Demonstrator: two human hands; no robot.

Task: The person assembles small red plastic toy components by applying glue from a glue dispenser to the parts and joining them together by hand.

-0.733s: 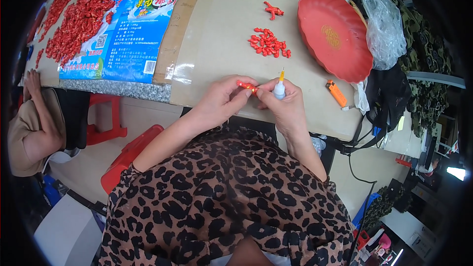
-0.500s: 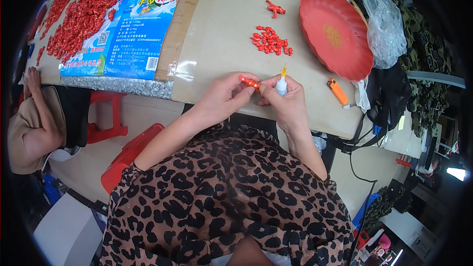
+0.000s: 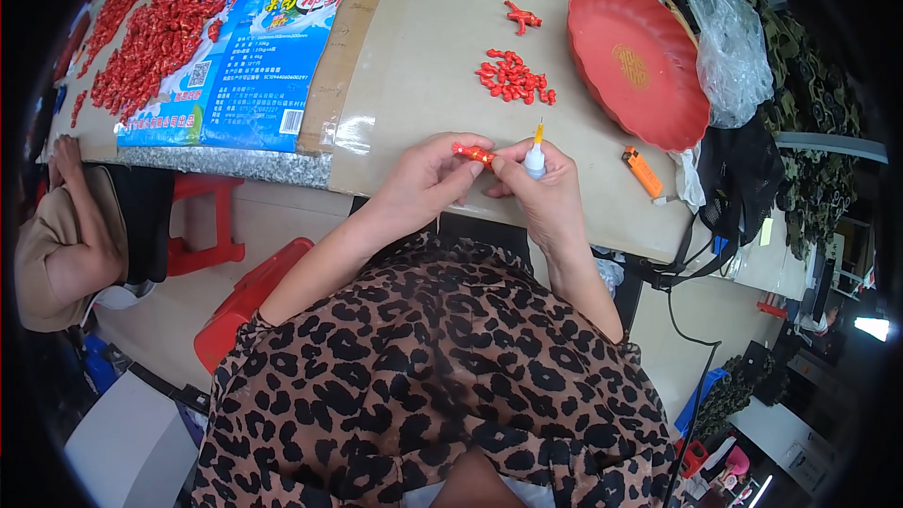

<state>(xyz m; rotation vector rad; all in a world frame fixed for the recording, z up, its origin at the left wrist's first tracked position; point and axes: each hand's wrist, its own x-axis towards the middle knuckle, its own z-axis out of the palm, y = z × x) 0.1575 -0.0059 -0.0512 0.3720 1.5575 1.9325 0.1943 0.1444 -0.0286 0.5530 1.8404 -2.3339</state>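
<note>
Between my two hands, over the front edge of the table, is a small red figurine (image 3: 472,153) with gold marks. My left hand (image 3: 428,174) pinches it from the left with thumb and fingers. My right hand (image 3: 544,190) meets its right end with thumb and fingertip, so part of that end is covered. Tucked in the same right hand stands a small white squeeze bottle (image 3: 534,163) with a yellow needle tip pointing up. Beyond my hands lies a loose heap of small red pieces (image 3: 513,77), and farther back a single red figurine (image 3: 522,16).
A red scalloped plate (image 3: 649,113) lies at the right, beside a clear plastic bag (image 3: 729,47). Nearer sits an orange lighter (image 3: 642,172). At the left, many red figurines (image 3: 155,56) are heaped by a blue printed cardboard sheet (image 3: 240,99). Another person's hands (image 3: 66,158) rest at the table's left edge.
Both hands hold nearly the same position, with the figurine and bottle still in them. The whole picture has shifted only slightly.
</note>
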